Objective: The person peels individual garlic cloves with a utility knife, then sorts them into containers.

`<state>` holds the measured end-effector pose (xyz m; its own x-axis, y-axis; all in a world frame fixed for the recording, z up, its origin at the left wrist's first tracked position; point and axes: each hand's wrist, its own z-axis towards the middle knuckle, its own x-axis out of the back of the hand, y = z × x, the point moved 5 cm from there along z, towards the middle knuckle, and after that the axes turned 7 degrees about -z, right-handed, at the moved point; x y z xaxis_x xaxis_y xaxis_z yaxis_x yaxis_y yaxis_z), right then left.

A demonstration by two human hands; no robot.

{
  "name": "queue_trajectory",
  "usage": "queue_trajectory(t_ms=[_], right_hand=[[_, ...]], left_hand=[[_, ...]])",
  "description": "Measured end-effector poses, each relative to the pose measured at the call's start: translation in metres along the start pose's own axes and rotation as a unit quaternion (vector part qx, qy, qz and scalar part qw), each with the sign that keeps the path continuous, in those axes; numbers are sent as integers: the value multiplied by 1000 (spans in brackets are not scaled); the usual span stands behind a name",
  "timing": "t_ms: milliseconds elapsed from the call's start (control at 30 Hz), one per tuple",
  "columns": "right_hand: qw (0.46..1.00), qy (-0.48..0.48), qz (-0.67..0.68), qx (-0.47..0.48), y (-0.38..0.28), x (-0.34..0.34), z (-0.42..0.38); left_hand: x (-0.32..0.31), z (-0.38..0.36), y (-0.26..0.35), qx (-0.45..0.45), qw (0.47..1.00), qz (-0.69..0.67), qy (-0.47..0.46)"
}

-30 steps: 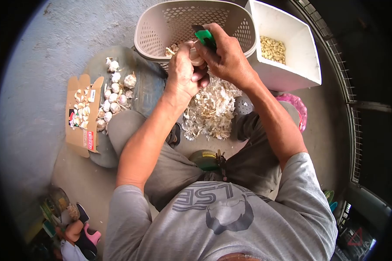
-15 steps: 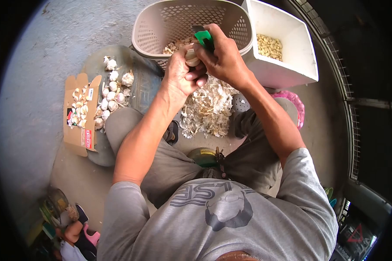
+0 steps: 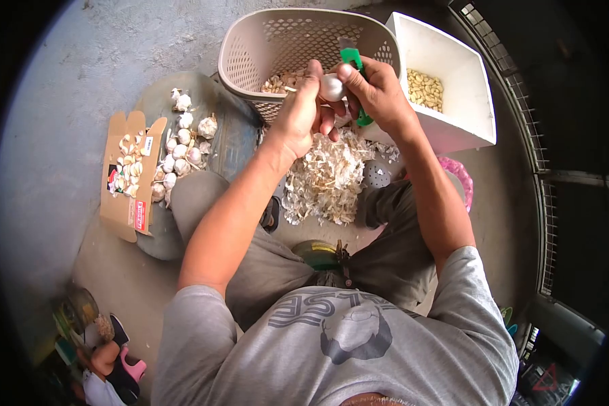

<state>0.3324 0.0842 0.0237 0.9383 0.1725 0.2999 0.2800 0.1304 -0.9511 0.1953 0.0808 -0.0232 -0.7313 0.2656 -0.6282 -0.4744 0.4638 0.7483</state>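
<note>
Green knife stays gripped in our right hand, its bottom end now showing; our left hand pinches the garlic bulb, whose smooth white side now shows, by the basket.

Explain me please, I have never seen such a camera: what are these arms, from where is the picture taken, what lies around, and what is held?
There is no machine here: the arms belong to a person, and the picture comes from a camera on that person's head, looking down. The left hand holds a garlic bulb; the right hand holds a green knife and has its thumb near the bulb. On the grey surface at the left lie more bulbs and a cardboard piece with cloves on it. In front stand a basket with cloves inside and a white box holding pale cloves. Dry skins are heaped between the feet.
</note>
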Motion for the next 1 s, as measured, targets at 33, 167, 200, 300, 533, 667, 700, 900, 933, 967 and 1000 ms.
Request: queue_trajectory(t_ms=[33, 167, 200, 300, 533, 667, 700, 900, 933, 967, 1000], right_hand=[[1000, 9, 29, -4, 0, 0, 1], [982, 37, 180, -46, 18, -11, 4], [973, 44, 219, -59, 22, -15, 4], [944, 17, 317, -91, 23, -24, 2], [985, 94, 144, -5, 14, -13, 6], [974, 103, -171, 103, -20, 12, 1], [960, 72, -263, 66, -34, 13, -5], [921, 53, -366, 120, -43, 8, -16], [918, 51, -375, 116, -43, 9, -16], [916, 50, -380, 121, -42, 10, -16], [913, 47, -386, 126, -41, 11, -16]], left_hand=[[3, -1, 2, -26, 999, 29, 2], [-3, -7, 17, -122, 992, -40, -2], [-3, -8, 17, -127, 992, -18, 8], [-3, -7, 20, -146, 988, 44, 23], [-5, -6, 24, -250, 957, 144, 21], [7, 1, 34, -327, 917, 223, 37], [8, 1, 37, -305, 932, 192, 31], [13, 1, 47, -336, 911, 234, 52], [12, 0, 48, -346, 905, 239, 56], [10, -1, 49, -357, 900, 244, 59], [10, -1, 49, -357, 900, 244, 60]])
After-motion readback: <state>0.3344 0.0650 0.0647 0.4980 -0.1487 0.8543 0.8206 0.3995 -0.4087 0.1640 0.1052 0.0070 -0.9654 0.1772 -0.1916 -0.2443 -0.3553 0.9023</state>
